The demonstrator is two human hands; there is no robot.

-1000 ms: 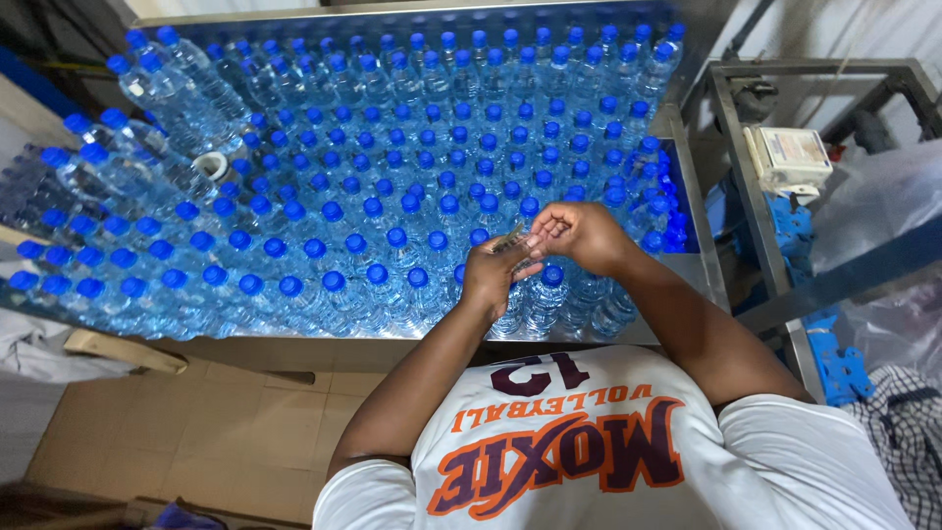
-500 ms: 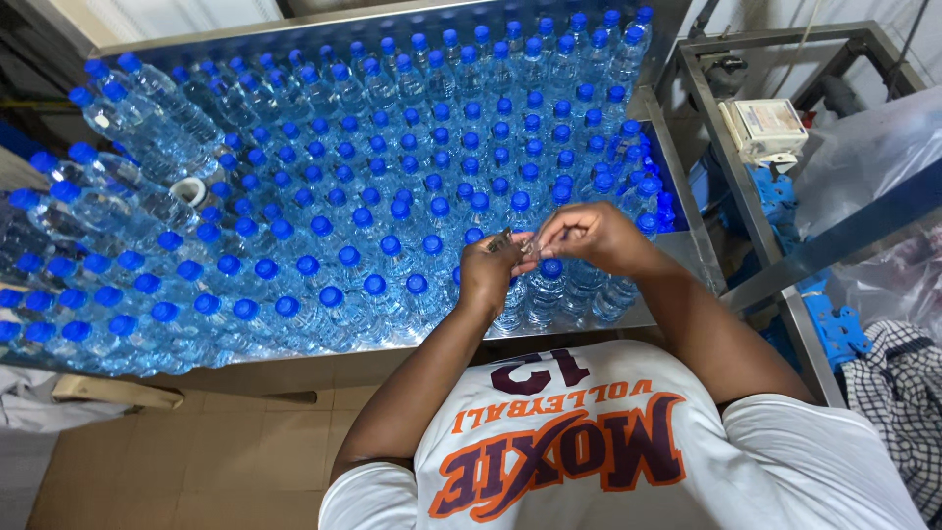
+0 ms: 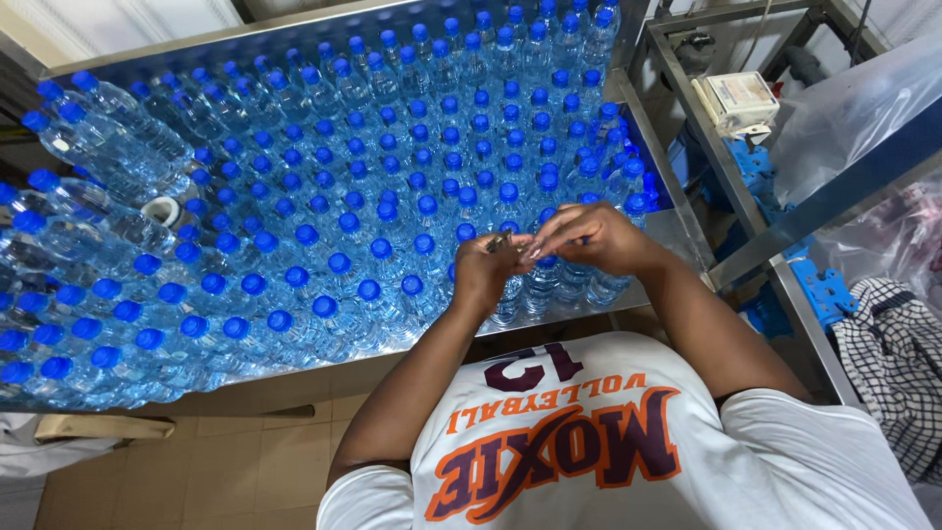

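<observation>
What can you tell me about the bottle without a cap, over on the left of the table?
The uncapped bottle is clear plastic like those around it, but its bare white neck ring shows an open mouth. It stands upright near the table's left side, packed among blue-capped bottles. Neither hand touches it; both work far to its right.

We see clear plastic bottles [image 3: 392, 196] with bright blue caps [image 3: 339, 262] covering the grey metal table [image 3: 677, 231]. Our shirt [image 3: 785, 461] at six o'clock is white, printed with orange letters outlined in dark maroon. At nine o'clock one bottle shows a white ring [image 3: 162, 209] in place of a blue cap. At one o'clock sits a cream-white box [image 3: 736, 101] on a grey frame [image 3: 687, 79]. At four o'clock lies a black-and-white checked cloth [image 3: 898, 363], beside blue plastic parts [image 3: 819, 290]. The floor tiles [image 3: 226, 461] are tan.
</observation>
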